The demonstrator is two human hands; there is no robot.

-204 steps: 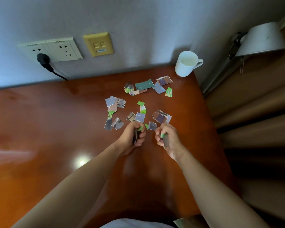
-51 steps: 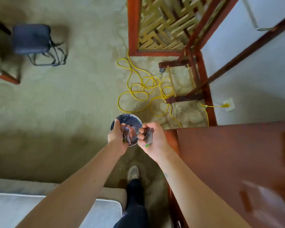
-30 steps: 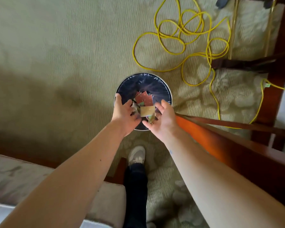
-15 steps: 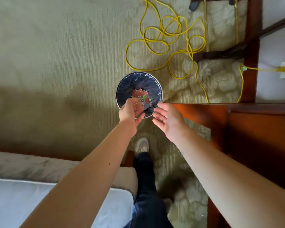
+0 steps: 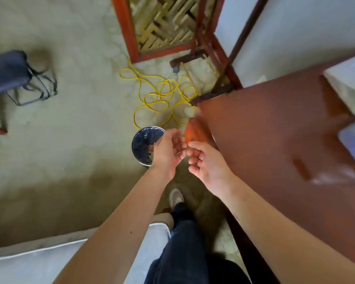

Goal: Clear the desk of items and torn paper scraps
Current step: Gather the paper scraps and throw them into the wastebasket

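Left hand (image 5: 168,152), right hand (image 5: 207,162): scraps held earlier now gone, fingers loosened, palms up; both shifted from bin (image 5: 140,140) (contents blurred) toward desk (image 5: 275,130) corner.

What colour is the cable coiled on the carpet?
The cable is yellow, seen clearest in the head view.

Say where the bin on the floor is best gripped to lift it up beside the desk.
Probably the rim, on the bare arc away from the desk, coming from straight above: the bin stands upright, round and open-topped, so its wall can be pinched over the top. The left hand covers its other side.
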